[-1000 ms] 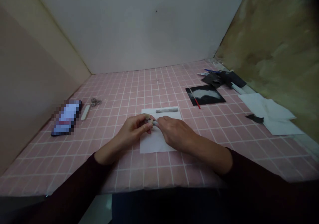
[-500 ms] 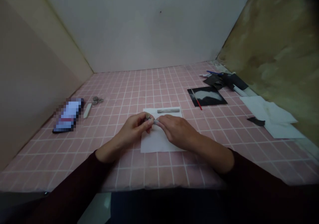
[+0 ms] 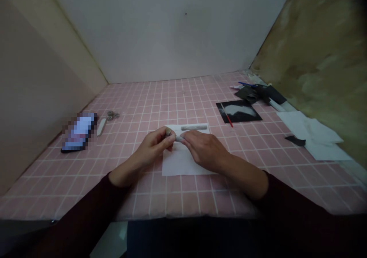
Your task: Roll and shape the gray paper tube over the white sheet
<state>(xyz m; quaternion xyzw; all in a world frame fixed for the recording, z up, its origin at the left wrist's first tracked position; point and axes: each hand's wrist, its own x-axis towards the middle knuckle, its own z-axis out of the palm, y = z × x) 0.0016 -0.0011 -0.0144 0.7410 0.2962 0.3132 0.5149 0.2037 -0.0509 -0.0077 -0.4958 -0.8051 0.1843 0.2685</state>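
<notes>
A small grey stick-like piece is held between my two hands above a white sheet of paper. My left hand pinches its left end between thumb and fingers. From the other side, my right hand is closed on the right end, its fingers covering that part. What the piece is made of, I cannot make out. Just beyond my fingers a grey bar with a streaky surface lies flat across the paper's far edge.
To the left lie a phone, a white flat stick and several small grey coils. At the right are a black sheet with white powder, a red-handled thin tool, dark scraps and white papers.
My left fingers have shifted slightly left along the grey piece, and a little more of it shows between the hands. Both hands keep their hold.
</notes>
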